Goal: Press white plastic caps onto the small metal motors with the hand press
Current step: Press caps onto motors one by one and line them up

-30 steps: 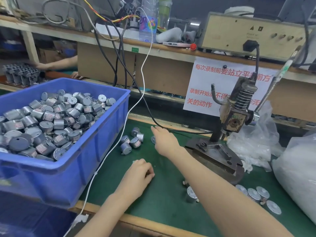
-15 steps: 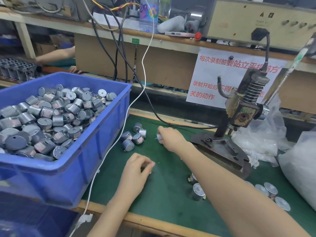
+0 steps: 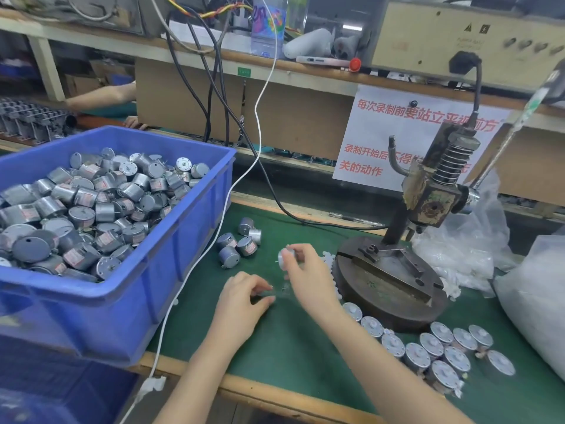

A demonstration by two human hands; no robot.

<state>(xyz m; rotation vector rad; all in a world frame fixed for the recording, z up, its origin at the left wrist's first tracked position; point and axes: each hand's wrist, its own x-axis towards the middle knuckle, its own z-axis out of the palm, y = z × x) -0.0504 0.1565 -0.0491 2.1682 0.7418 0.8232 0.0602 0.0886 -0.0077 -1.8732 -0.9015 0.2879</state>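
Note:
My right hand (image 3: 305, 272) holds a small metal motor (image 3: 286, 257) above the green mat, its shaft pointing left. Just below and to its left, my left hand (image 3: 244, 301) has thumb and fingertips curled together; whether they pinch a white cap is too small to tell. Several loose motors (image 3: 237, 244) lie on the mat behind the hands. The hand press (image 3: 428, 203) stands to the right on its round iron base (image 3: 388, 289). Small white caps (image 3: 328, 261) are scattered along the base's left edge. Several motors with caps (image 3: 434, 347) stand in front of the base.
A blue crate (image 3: 171, 270) full of motors fills the left. Clear plastic bags (image 3: 532, 301) sit at the right. A white cable (image 3: 214, 228) runs between crate and hands, and a black cable (image 3: 290, 215) crosses behind. A shelf with equipment spans the back.
My right hand picked a motor off the mat and drew it back toward me. My left hand shifted right and its fingers curled toward the motor. The camera tilted down.

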